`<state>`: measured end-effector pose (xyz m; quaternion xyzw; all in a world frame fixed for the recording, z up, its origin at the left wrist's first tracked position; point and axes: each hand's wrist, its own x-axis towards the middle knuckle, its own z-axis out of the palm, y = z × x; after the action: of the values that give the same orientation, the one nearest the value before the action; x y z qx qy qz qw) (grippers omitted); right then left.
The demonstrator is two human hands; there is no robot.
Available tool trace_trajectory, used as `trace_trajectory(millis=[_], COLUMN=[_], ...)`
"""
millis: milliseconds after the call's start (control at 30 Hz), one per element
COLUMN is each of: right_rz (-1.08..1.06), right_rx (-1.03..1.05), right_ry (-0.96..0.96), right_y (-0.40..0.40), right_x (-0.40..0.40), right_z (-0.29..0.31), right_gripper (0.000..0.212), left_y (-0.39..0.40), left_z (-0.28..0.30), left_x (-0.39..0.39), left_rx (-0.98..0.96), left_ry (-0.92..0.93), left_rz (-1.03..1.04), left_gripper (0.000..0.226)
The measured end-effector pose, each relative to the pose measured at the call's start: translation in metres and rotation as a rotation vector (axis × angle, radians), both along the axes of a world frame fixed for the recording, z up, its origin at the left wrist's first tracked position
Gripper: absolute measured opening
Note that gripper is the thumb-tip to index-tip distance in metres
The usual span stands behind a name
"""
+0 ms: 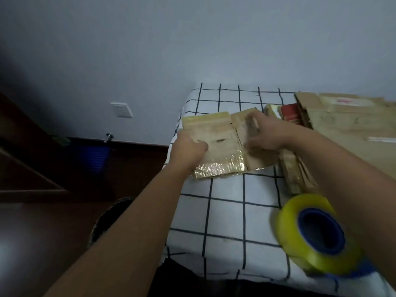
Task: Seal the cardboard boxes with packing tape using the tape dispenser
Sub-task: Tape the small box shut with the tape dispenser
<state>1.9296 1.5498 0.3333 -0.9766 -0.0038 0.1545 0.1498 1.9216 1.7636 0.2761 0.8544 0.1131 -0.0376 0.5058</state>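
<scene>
Both hands were on a flattened cardboard box (218, 144) lying on the checked counter (225, 211) near its far left corner. The left hand (188, 146) closed its grip around the box's left edge; the right hand (265, 133) pressed on its right flap, fingers blurred. The tape dispenser (317, 234) with its yellow roll sat nearer, beside the right forearm. More cardboard (347, 123) lay to the right.

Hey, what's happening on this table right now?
A person is working on a small flattened cardboard box on a checked tablecloth. The left hand grips its left side and the right hand presses on its right flap. The tape dispenser, loaded with a yellowish roll, sits untouched near the front edge. More flattened cardboard is piled to the right. No fresh tape is going on yet.
</scene>
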Motion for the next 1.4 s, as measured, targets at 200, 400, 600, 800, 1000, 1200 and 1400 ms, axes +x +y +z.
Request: trace_trajectory(millis=[200,400,600,800,1000,1200,1400], right_rz=[-0.174,-0.107,-0.056,-0.043,0.015,0.035,0.084], right_rx=[0.411,0.731,0.792,0.819,0.769,0.755,0.747], right_ry=[-0.366,-0.382,-0.358,-0.426,-0.491,-0.500,-0.605], right_y=[0.029,0.048,0.054,0.053,0.047,0.039,0.038], right_x=[-0.115,-0.227,-0.258,-0.232,-0.202,-0.206,-0.221], right_z=[0.026,0.024,0.005,-0.021,-0.041,-0.051,-0.062], right_gripper=[0.080,0.092,0.101,0.089,0.092,0.084,0.075], left_y=[0.024,0.044,0.045,0.036,0.023,0.020,0.023], left_z=[0.044,0.054,0.050,0.026,0.001,-0.014,-0.017], left_x=[-0.118,-0.221,-0.251,-0.222,-0.185,-0.184,-0.203], left_rx=[-0.131,-0.127,-0.064,-0.073,-0.071,-0.043,-0.048], left_ry=[-0.307,-0.407,-0.458,-0.509,-0.529,-0.556,-0.637], left_rz=[0.126,0.133,0.039,-0.054,-0.020,-0.049,-0.085], left_gripper=[0.045,0.047,0.050,0.064,0.078,0.073,0.049])
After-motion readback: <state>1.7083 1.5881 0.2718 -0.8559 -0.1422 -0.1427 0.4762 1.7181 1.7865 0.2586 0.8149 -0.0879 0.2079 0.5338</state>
